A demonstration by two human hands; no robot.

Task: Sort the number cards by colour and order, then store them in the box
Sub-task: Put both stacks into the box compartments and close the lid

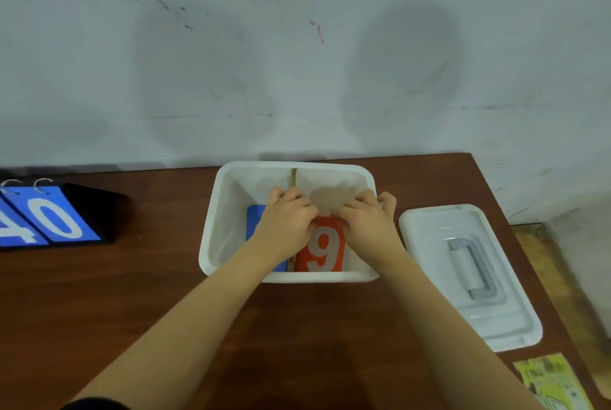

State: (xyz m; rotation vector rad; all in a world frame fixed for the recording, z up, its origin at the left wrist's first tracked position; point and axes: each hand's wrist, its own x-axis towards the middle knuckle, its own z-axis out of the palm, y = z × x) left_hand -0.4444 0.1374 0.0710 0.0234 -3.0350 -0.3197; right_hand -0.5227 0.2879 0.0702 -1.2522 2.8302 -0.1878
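Both hands, left hand (287,221) and right hand (367,221), pinch the red 9 card (322,249) at its far end; its long axis runs alongside the box (211,228) divider (293,178), just right of it.

1. The box (211,237) is white plastic, with a thin brown divider (293,177) down its middle.
2. In the right compartment lies a red card (322,251) with a white 9 printed on it.
3. In the left compartment lies a blue card (256,221); its number is hidden.
4. The lid (429,244) is white, with a grey handle (476,267).
5. The flip stand (49,218) has blue cards with white digits, a 4 and a 0, on silver rings; its base is black.
6. The tabletop (132,294) is dark reddish-brown wood grain.
7. The wall (297,46) is pale grey, with dark scuffs and one red mark.
8. A paper (552,380) at the lower right is yellow-green with dark print.
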